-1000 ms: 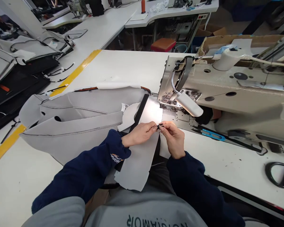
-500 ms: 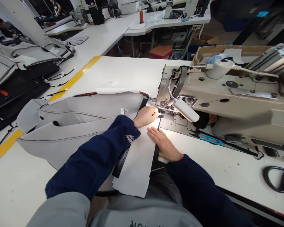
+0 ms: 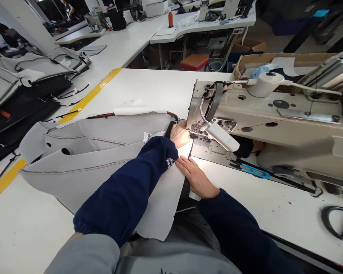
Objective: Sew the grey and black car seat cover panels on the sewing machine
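Observation:
A grey sewn cover (image 3: 74, 163) with seams and small holes spreads over the table, its near panel (image 3: 160, 205) edged in black running up to the sewing machine (image 3: 240, 110). Close beside the machine's needle area, my left hand (image 3: 180, 136) is closed on the grey panel, its fingers curled and the fingertips partly hidden. Lower on the same piece, my right hand (image 3: 198, 179) lies with fingers stretched out along the black edge, pressing lightly on top. The white lamp (image 3: 223, 136) lights the spot by the left hand. The needle itself is hard to make out.
Blue-handled snips (image 3: 255, 171) lie on the machine bed. A black handle-like loop (image 3: 337, 222) sits at the right. More grey and black covers (image 3: 34, 87) are heaped at the left, past yellow tape (image 3: 91, 95). Behind are a red stool (image 3: 194, 62) and a person (image 3: 13, 38).
My left hand and sleeve have moved slightly up and to the right, turning a little. My right hand has stayed nearly in place, and the grey panel has shifted slightly towards the machine.

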The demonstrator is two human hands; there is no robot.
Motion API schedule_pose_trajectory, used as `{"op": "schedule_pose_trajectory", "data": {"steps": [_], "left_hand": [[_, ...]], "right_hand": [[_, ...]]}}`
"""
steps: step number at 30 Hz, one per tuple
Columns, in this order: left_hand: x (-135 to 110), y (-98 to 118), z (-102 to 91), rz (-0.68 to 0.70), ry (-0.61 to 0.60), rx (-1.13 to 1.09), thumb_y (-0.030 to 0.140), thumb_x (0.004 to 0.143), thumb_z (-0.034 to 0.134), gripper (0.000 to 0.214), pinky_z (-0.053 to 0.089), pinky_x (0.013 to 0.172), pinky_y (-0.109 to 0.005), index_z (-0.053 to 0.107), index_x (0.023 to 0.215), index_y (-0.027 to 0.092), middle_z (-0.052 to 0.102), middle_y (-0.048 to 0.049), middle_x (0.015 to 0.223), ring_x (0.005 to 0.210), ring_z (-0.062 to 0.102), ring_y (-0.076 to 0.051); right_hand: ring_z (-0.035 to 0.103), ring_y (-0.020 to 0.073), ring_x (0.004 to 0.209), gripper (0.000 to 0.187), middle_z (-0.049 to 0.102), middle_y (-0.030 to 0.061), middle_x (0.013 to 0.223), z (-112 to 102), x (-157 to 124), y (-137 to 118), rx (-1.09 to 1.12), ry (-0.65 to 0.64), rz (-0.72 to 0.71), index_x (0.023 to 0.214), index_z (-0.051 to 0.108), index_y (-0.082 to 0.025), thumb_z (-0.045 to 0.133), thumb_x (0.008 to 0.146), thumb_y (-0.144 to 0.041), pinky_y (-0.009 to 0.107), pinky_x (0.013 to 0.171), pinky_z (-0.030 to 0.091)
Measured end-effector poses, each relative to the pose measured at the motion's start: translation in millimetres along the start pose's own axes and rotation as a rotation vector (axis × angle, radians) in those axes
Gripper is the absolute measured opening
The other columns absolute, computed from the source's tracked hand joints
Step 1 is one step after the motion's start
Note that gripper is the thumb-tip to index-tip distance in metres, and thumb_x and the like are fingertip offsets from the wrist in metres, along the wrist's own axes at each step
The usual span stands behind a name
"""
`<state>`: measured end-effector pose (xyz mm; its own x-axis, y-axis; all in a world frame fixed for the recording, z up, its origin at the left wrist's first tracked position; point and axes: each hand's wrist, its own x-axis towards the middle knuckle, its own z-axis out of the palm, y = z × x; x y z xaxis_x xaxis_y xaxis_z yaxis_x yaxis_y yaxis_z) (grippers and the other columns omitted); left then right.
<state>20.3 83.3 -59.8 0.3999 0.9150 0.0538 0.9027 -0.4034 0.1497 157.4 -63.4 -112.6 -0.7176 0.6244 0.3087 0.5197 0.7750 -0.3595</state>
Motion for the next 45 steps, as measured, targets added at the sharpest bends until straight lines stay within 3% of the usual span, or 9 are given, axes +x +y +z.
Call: {"op": "schedule_pose_trajectory", "data": {"steps": [7,14,19,23,26,32,37,41,45], "left_hand": [[-30,2,-15.6,0.197,0.001,0.191,0.012,0.092,0.042,0.034,0.031,0.111,-0.048,0.066,0.116,0.009,0.061,-0.0176,0.126,0.128,0.048,-0.030],[-76,-6,-16.7,0.322,-0.044,0.219,0.028,0.102,0.037,0.039,0.015,0.123,-0.056,0.057,0.134,0.018,0.055,-0.0092,0.141,0.141,0.038,-0.029],[-64,-2,-12.0,0.309,-0.074,0.178,0.031,0.102,0.040,0.040,0.020,0.122,-0.050,0.058,0.133,0.014,0.055,-0.0128,0.141,0.137,0.041,-0.028],[-45,22,-14.8,0.132,-0.182,0.122,0.049,0.093,0.054,0.057,0.028,0.117,-0.048,0.062,0.123,0.001,0.056,-0.0238,0.133,0.133,0.042,-0.037],[-46,39,-26.0,0.057,-0.306,0.129,0.040,0.085,0.061,0.056,0.035,0.109,-0.052,0.061,0.121,-0.002,0.054,-0.0273,0.131,0.128,0.044,-0.042],[-105,39,-40.0,0.113,-0.397,0.161,0.024,0.080,0.055,0.056,0.029,0.112,-0.062,0.053,0.133,0.008,0.041,-0.0206,0.149,0.138,0.034,-0.043],[-117,44,-27.7,0.054,-0.430,0.189,0.032,0.084,0.051,0.067,0.016,0.116,-0.069,0.043,0.144,0.002,0.027,-0.0237,0.159,0.146,0.019,-0.049],[-113,46,-30.0,0.054,-0.402,0.181,0.028,0.083,0.049,0.067,0.014,0.118,-0.068,0.043,0.144,0.001,0.027,-0.0228,0.159,0.147,0.018,-0.047],[-135,44,-43.1,0.101,-0.430,0.120,0.025,0.079,0.051,0.063,0.026,0.114,-0.067,0.047,0.139,0.007,0.031,-0.0190,0.157,0.146,0.024,-0.042]], "right_hand": [[0.060,0.0253,0.092,0.032,0.065,0.0128,0.100,-1,-12,-19,-0.078,0.362,0.140,0.104,0.062,-0.017,0.038,0.088,-0.003,0.040,0.077,0.054],[0.059,0.0250,0.108,0.035,0.068,0.0126,0.102,-6,-7,-14,0.012,0.394,-0.082,0.093,0.064,-0.018,0.034,0.087,0.000,0.044,0.091,0.053],[0.058,0.0240,0.104,0.035,0.066,0.0108,0.102,-15,-7,1,-0.045,0.302,-0.094,0.091,0.063,-0.020,0.033,0.087,-0.001,0.044,0.091,0.053],[0.054,0.0318,0.112,0.032,0.063,0.0182,0.112,-31,-3,12,-0.027,0.004,-0.179,0.110,0.063,-0.010,0.053,0.079,-0.013,0.055,0.100,0.045],[0.053,0.0359,0.112,0.050,0.063,0.0219,0.116,-33,1,6,-0.004,-0.164,-0.278,0.117,0.062,-0.005,0.069,0.071,-0.025,0.057,0.103,0.041],[0.052,0.0356,0.119,0.034,0.066,0.0207,0.114,-5,-8,-32,0.023,-0.098,-0.301,0.116,0.065,-0.010,0.059,0.090,-0.031,0.059,0.107,0.034],[0.055,0.0370,0.116,0.072,0.065,0.0243,0.117,-7,-11,-32,0.160,-0.124,-0.289,0.123,0.063,-0.006,0.054,0.087,-0.068,0.059,0.104,0.038],[0.062,0.0283,0.104,0.039,0.070,0.0196,0.108,-9,-8,-36,0.179,-0.119,-0.301,0.113,0.068,-0.007,0.049,0.098,-0.038,0.046,0.100,0.046],[0.064,0.0280,0.101,0.024,0.073,0.0162,0.096,16,-14,-67,0.039,-0.086,-0.262,0.100,0.073,-0.009,0.051,0.089,-0.010,0.044,0.096,0.049]]}}
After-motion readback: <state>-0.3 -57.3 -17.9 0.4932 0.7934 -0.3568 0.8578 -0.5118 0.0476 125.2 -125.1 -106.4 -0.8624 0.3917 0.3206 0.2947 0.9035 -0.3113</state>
